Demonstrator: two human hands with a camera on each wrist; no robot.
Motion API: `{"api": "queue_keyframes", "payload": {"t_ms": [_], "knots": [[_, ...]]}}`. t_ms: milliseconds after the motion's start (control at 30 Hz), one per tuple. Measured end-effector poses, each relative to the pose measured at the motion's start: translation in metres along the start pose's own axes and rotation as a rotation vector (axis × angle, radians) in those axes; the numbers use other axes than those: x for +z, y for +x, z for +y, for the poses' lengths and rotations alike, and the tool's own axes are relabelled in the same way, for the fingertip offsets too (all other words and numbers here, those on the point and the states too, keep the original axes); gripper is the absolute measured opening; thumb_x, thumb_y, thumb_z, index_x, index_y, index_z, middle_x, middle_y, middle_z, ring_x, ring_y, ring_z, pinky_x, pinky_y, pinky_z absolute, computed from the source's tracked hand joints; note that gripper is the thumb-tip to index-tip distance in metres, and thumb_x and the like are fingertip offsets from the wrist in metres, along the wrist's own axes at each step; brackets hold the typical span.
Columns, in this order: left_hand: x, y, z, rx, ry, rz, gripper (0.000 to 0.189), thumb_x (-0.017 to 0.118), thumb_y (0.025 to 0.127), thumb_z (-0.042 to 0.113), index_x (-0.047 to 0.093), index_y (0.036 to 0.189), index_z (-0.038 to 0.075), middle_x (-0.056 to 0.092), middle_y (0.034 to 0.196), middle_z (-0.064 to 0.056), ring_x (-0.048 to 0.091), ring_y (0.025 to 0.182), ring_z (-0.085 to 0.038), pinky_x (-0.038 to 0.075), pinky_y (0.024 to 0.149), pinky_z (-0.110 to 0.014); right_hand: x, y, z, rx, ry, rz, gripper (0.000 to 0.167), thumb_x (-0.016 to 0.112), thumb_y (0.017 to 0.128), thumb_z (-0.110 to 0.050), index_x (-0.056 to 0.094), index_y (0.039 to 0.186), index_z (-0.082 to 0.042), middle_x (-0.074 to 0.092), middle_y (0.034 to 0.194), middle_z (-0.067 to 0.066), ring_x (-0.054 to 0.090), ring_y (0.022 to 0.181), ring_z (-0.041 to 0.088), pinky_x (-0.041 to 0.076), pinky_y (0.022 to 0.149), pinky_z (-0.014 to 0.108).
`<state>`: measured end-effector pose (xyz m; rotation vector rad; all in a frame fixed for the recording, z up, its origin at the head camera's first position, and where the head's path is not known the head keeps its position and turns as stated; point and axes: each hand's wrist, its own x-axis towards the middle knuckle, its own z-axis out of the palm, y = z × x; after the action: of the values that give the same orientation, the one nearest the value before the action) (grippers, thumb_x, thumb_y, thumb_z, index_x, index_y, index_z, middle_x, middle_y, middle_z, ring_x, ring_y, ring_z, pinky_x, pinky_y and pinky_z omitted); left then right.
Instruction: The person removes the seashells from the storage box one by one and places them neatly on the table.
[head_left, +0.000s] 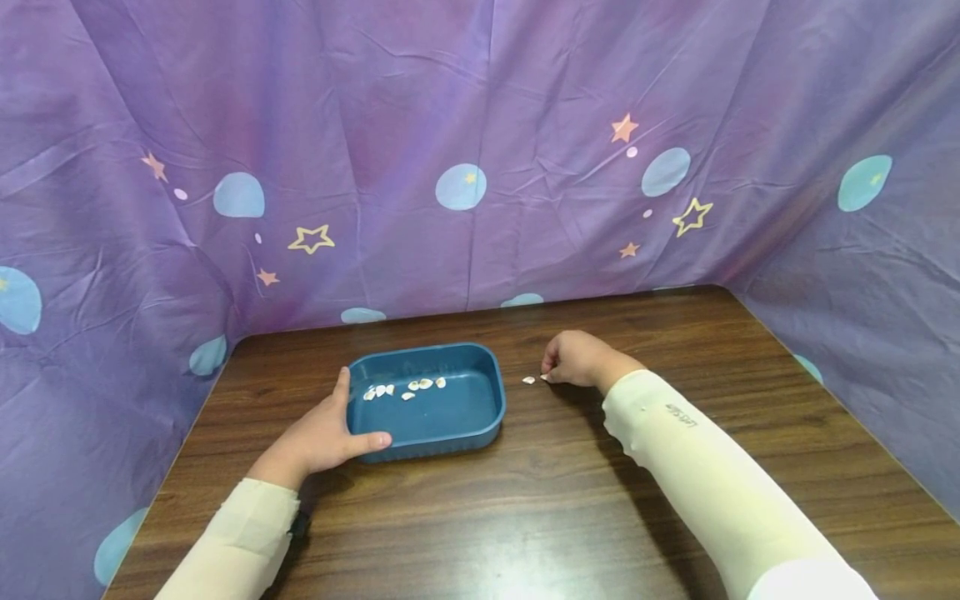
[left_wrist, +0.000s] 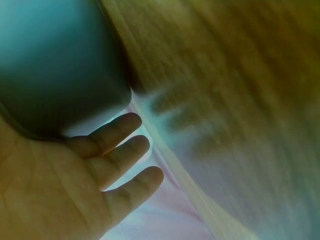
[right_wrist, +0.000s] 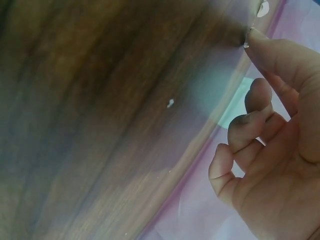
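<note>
A blue rectangular tray (head_left: 438, 442) stands on the table, with several small white shells (head_left: 426, 383) in its left and middle part. My left hand (head_left: 318, 433) rests against its left end, the straight thumb across the near rim and the index finger along the left wall. In the left wrist view, three fingers (left_wrist: 120, 134) stretch out loosely beside the tray. Right of the tray, my right hand (head_left: 581, 360) pinches a small white shell (head_left: 545, 377) between thumb and fingertips, low over the table. Another shell (head_left: 528, 380) lies between that hand and the tray.
The brown wooden table (head_left: 480, 517) has a purple patterned cloth (head_left: 390, 108) hanging behind it and at both sides. A tiny white fleck (right_wrist: 170, 103) lies on the tabletop in the right wrist view.
</note>
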<state>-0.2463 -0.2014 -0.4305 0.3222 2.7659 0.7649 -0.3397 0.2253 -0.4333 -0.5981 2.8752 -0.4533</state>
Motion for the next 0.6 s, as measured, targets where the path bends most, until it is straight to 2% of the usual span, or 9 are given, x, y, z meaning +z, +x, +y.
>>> {"api": "queue_keyframes", "payload": {"t_ms": [367,600], "knots": [[-0.001,0.001,0.0,0.0,0.006,0.002,0.14,0.076,0.086,0.067,-0.012,0.164,-0.008,0.017,0.168,-0.038,0.034,0.151,-0.053,0.035,0.119,-0.065,-0.004,0.0,-0.006,0.006,-0.023,-0.003,0.006,0.082,0.09,-0.017,0.079,0.085,-0.016,0.074,0.081,-0.008,0.064,0.079,0.013,0.056,0.087,0.04],[-0.001,0.0,0.001,-0.01,0.01,-0.01,0.14,0.075,0.086,0.069,-0.013,0.164,-0.007,0.017,0.168,-0.038,0.034,0.151,-0.053,0.035,0.119,-0.065,-0.01,0.001,-0.013,-0.041,0.075,0.074,0.003,0.083,0.088,-0.016,0.081,0.089,-0.014,0.075,0.082,-0.007,0.064,0.079,0.011,0.055,0.084,0.038]]}}
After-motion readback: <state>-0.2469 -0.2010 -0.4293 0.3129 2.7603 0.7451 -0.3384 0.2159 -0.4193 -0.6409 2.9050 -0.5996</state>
